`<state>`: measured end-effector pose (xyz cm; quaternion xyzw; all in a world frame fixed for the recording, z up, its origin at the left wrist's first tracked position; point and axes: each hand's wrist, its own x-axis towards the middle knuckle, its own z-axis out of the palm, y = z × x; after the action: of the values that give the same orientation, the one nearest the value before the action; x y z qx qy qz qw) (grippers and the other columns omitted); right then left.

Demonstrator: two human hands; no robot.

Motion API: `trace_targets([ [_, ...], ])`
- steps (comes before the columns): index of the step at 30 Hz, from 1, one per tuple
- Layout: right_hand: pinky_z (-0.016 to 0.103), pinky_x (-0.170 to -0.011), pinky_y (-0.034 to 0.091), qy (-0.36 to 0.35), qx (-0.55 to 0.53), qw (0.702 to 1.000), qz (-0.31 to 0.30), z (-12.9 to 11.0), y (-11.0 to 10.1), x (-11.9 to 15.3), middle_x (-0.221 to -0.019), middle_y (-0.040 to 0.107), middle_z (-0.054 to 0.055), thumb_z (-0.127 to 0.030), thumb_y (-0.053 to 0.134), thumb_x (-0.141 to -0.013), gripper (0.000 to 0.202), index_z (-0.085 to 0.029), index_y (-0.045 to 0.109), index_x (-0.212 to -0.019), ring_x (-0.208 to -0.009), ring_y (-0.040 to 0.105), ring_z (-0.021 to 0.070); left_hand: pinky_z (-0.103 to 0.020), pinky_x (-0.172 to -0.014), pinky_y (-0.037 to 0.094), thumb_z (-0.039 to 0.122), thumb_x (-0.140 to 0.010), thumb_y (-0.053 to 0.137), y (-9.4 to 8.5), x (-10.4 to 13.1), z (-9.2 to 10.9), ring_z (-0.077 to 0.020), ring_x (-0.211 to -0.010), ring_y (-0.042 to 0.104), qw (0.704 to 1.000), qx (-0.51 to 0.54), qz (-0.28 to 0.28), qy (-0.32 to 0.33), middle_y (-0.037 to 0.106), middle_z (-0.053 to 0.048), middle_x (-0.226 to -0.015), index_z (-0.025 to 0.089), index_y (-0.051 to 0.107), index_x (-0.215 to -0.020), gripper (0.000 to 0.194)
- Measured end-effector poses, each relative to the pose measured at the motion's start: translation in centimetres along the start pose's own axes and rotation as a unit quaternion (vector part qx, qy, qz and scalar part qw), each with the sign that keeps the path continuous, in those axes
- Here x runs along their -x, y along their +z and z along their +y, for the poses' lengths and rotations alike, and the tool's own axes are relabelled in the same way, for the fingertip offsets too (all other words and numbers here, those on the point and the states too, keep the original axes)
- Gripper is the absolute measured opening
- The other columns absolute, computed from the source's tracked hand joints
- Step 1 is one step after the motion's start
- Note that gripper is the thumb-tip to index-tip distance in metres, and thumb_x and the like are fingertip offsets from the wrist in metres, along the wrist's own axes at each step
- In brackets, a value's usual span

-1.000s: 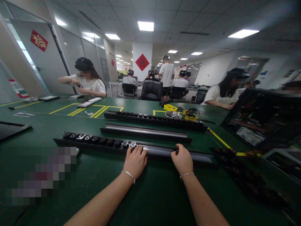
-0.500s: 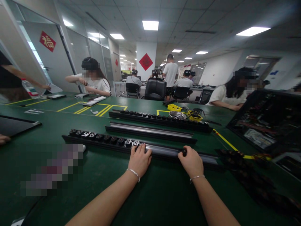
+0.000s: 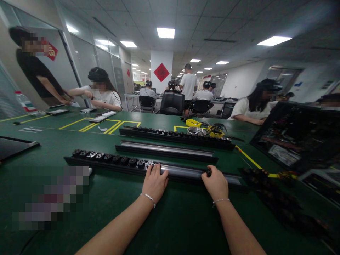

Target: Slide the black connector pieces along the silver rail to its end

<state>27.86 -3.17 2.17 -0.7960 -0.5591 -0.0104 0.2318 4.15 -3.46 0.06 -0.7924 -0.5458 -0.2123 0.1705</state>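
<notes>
A long black rail (image 3: 183, 171) with a shiny inner channel lies crosswise in front of me. Black socket modules (image 3: 116, 159), some with silvery tops, fill its left part in a row. Over the right end of this row my left hand (image 3: 154, 181) is closed, its fingertips on the last module and the rail's edge. My right hand (image 3: 216, 182) pinches a single small black module (image 3: 208, 172) above the rail's right part. Between my hands the channel is bare. Behind lie a second rail (image 3: 167, 150) without modules and a third rail (image 3: 177, 137) filled with modules.
A dark heap of parts (image 3: 281, 202) lies at right, near an open black case (image 3: 297, 138). Yellow trays (image 3: 193, 123), a metal bowl (image 3: 196, 131) and cables stand at the back. A blurred-out object (image 3: 53, 198) lies at left. Co-workers sit and stand around the table.
My view has shifted slightly, so the table things sit a little further left. Both hands keep nearly the same hold. The person at far left now shows from the head down.
</notes>
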Motion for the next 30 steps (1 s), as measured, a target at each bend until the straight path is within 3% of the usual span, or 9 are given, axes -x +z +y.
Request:
trace_targets([
  [16, 0.036, -0.085, 0.041, 0.037, -0.006, 0.999, 0.001, 3.4, -1.0, -0.9, -0.106, 0.06, 0.01, -0.03, 0.041, -0.075, 0.041, -0.016, 0.052, -0.113, -0.099, 0.054, 0.0234, -0.048, -0.105, 0.019, 0.034, -0.076, 0.056, -0.3, -0.1, 0.1, -0.026, -0.111, 0.05, 1.0, -0.019, -0.024, 0.001, 0.048, -0.015, -0.129, 0.022, 0.058, -0.095, 0.022],
  [26, 0.033, -0.084, 0.042, 0.013, -0.013, 1.0, -0.001, 5.0, -1.4, -1.1, -0.109, 0.058, 0.011, -0.031, 0.039, -0.078, 0.041, -0.014, 0.052, -0.113, -0.103, 0.052, 0.0228, -0.046, -0.103, 0.024, 0.036, -0.074, 0.058, -0.3, -0.2, 0.0, -0.0281, -0.116, 0.046, 0.999, -0.014, -0.048, -0.001, 0.047, -0.015, -0.131, 0.022, 0.058, -0.098, 0.028],
  [30, 0.035, -0.085, 0.041, 0.008, 0.013, 0.999, 0.029, 5.3, -1.3, -1.0, -0.104, 0.06, 0.011, -0.033, 0.04, -0.076, 0.041, -0.014, 0.054, -0.11, -0.099, 0.054, 0.024, -0.047, -0.103, 0.024, 0.036, -0.072, 0.059, -0.2, -0.2, -0.1, -0.0281, -0.116, 0.046, 0.999, -0.01, -0.043, 0.002, 0.047, -0.014, -0.131, 0.023, 0.057, -0.1, 0.031],
])
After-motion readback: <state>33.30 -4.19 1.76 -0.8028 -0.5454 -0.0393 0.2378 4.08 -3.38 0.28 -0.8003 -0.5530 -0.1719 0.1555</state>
